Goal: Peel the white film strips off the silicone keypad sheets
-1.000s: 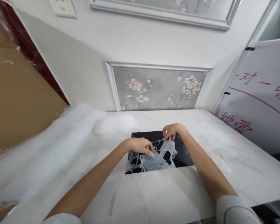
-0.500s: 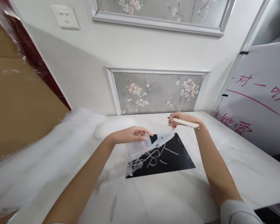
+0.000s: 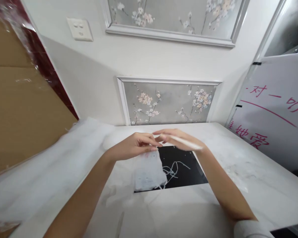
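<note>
My left hand [image 3: 136,146] pinches the top of a crumpled, translucent whitish film [image 3: 147,173], which hangs down over the left part of a black glossy plate [image 3: 185,168]. Thin pale strands [image 3: 173,170] lie on the plate beside the film, and a few seem joined to it. My right hand [image 3: 175,136] holds a slim cream-coloured stick [image 3: 186,142] along its fingers. Its fingertips reach towards my left hand, just above the film. The stick's tip is hidden by the fingers.
The plate lies on a white marble-patterned table [image 3: 240,158]. Fluffy white wadding [image 3: 42,172] spreads along the table's left side, in front of a cardboard sheet [image 3: 22,105]. A whiteboard with pink characters [image 3: 270,112] stands at the right, and floral panels [image 3: 169,102] line the wall behind.
The film has been lifted off the plate and gathered to the left, uncovering more of the plate and strands. My right hand has moved left towards my left hand, and the stick has stayed in it.
</note>
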{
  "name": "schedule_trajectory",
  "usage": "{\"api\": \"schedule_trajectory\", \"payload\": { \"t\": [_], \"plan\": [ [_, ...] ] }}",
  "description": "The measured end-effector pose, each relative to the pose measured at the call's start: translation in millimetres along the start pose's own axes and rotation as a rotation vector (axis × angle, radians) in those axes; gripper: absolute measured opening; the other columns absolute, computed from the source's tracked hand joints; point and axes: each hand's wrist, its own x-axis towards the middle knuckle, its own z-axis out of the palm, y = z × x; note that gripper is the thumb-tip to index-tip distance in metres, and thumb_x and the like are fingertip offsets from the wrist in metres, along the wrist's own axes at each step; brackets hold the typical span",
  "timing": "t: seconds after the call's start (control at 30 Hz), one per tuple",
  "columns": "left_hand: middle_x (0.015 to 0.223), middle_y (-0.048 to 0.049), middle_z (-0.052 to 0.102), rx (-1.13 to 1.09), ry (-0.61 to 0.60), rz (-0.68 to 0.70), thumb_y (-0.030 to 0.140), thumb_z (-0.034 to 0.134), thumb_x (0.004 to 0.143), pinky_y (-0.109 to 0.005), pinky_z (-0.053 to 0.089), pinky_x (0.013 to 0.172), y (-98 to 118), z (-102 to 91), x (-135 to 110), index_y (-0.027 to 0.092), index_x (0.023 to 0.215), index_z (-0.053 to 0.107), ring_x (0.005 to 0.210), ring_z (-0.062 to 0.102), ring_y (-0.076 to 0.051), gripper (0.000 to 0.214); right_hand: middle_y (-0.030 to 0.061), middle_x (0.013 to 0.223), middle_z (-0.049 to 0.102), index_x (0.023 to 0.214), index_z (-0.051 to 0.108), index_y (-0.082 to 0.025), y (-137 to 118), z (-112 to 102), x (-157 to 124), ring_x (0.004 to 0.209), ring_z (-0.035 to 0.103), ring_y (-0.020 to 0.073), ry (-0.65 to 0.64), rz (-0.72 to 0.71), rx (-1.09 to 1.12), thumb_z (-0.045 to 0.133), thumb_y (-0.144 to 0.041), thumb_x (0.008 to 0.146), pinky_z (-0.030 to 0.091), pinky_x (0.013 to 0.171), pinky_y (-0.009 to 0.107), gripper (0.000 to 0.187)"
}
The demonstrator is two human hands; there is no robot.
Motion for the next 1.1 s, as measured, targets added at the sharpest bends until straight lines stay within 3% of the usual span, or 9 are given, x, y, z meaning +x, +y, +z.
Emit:
{"api": "schedule_trajectory", "payload": {
  "t": [0.1,0.17,0.27,0.4,0.5,0.63,0.7,0.9,1.1],
  "plan": [
    [0.074,-0.0016,0.061,-0.006,0.025,-0.071,0.037,0.062,0.081,-0.018,0.036,0.05,2.6,-5.9,-4.1,0.02,0.093,0.071,0.055,0.046,-0.007,0.023,0.0023,0.085,0.062,0.088,0.063,-0.015,4.4,23.5,14.1,0.081,0.057,0.0152,-0.191,0.01,0.019,0.057,-0.052,0.08,0.045,0.073,0.026,0.038],
    [0.072,-0.0012,0.062,-0.014,0.071,-0.147,0.04,0.065,0.078,-0.017,0.035,0.048,2.9,-10.7,-6.3,0.019,0.091,0.071,0.053,0.043,-0.006,0.026,-0.0015,0.07,0.055,0.075,0.059,-0.014,7.6,30.1,17.4,0.068,0.05,0.0119,-0.21,0.063,0.049,0.062,-0.053,0.075,0.042,0.064,0.024,0.038],
    [0.073,-0.0014,0.063,-0.035,0.176,-0.204,0.042,0.067,0.075,-0.018,0.039,0.052,2.0,-15.0,-6.1,0.018,0.09,0.069,0.058,0.049,-0.008,0.029,-0.004,0.063,0.045,0.069,0.054,-0.015,7.3,30.8,14.6,0.061,0.042,0.009,-0.076,0.055,0.053,0.068,-0.05,0.07,0.036,0.057,0.021,0.037],
    [0.096,-0.0056,0.065,-0.059,0.348,-0.2,0.048,0.063,0.076,-0.026,0.047,0.079,0.0,-16.8,-2.8,0.018,0.105,0.063,0.091,0.06,-0.017,0.041,-0.0038,0.067,0.045,0.069,0.052,-0.015,-1.1,25.2,6.2,0.061,0.04,0.0077,0.138,0.012,0.047,0.07,-0.042,0.071,0.033,0.056,0.02,0.032],
    [0.103,-0.0081,0.065,-0.127,0.211,-0.248,0.057,0.052,0.081,-0.031,0.046,0.086,-3.3,-18.9,-3.1,0.017,0.102,0.064,0.098,0.059,-0.021,0.047,-0.0024,0.071,0.049,0.073,0.053,-0.016,-5.6,20.2,1.4,0.064,0.044,0.0088,0.253,-0.012,0.043,0.068,-0.04,0.074,0.035,0.058,0.02,0.028],
    [0.08,-0.0074,0.066,-0.289,-0.034,-0.239,0.068,0.048,0.077,-0.029,0.048,0.067,-9.8,-20.1,-4.8,0.013,0.082,0.065,0.074,0.06,-0.019,0.058,-0.0027,0.07,0.051,0.072,0.051,-0.017,-6.7,15.1,-1.4,0.061,0.045,0.0086,0.35,-0.034,-0.019,0.069,-0.037,0.072,0.036,0.056,0.02,0.027],
    [0.076,-0.0054,0.064,-0.296,0.046,-0.231,0.063,0.054,0.076,-0.027,0.047,0.065,-11.5,-19.5,-4.0,0.014,0.08,0.065,0.071,0.059,-0.017,0.051,-0.0044,0.064,0.048,0.069,0.049,-0.018,-7.8,14.5,-1.8,0.056,0.042,0.0076,0.396,-0.035,-0.066,0.07,-0.036,0.071,0.034,0.053,0.019,0.028],
    [0.081,-0.0016,0.065,-0.223,0.517,-0.196,0.042,0.071,0.07,-0.024,0.044,0.076,-6.9,-17.9,0.3,0.017,0.078,0.069,0.079,0.056,-0.013,0.027,-0.0041,0.063,0.049,0.069,0.047,-0.018,-16.1,20.3,-3.4,0.057,0.044,0.0089,0.41,-0.023,-0.24,0.068,-0.039,0.073,0.036,0.055,0.021,0.03],
    [0.07,0.0013,0.062,-0.397,0.561,-0.172,0.043,0.066,0.076,-0.02,0.045,0.065,1.9,-10.6,1.3,0.017,0.079,0.067,0.063,0.055,-0.009,0.026,-0.005,0.061,0.047,0.069,0.043,-0.019,-19.2,26.1,-4.7,0.056,0.042,0.0087,0.341,0.014,-0.286,0.067,-0.039,0.074,0.034,0.054,0.021,0.032]
  ]
}}
